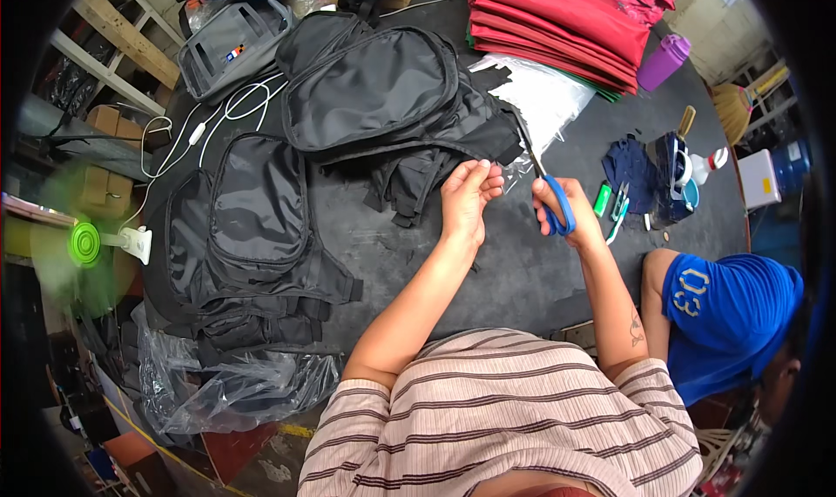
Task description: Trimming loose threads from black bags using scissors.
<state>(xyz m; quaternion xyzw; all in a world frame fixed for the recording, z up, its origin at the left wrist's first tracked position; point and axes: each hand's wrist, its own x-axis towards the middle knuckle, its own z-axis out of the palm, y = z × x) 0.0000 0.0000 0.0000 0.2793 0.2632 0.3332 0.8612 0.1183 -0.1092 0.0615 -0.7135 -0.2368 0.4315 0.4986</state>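
Observation:
My right hand [582, 208] is closed on a pair of scissors [534, 155] with blue handles. The blades point up and away from me, close to the edge of a black backpack [374, 87]. Just left of the scissors, my left hand [467, 202] has its fingers pinched together beside the straps of that backpack. Whatever sits between those fingertips, if anything, is too small to make out. A second black backpack [259, 202] lies on its back to the left, its front panel facing up.
Folded red fabric [557, 31] is piled at the back, beside a purple bottle [664, 61]. Clear plastic [544, 105] lies before it. Small cutters [620, 202] and a green object [603, 201] lie right. A person in blue [731, 314] sits close on the right. A green fan [84, 243] stands left.

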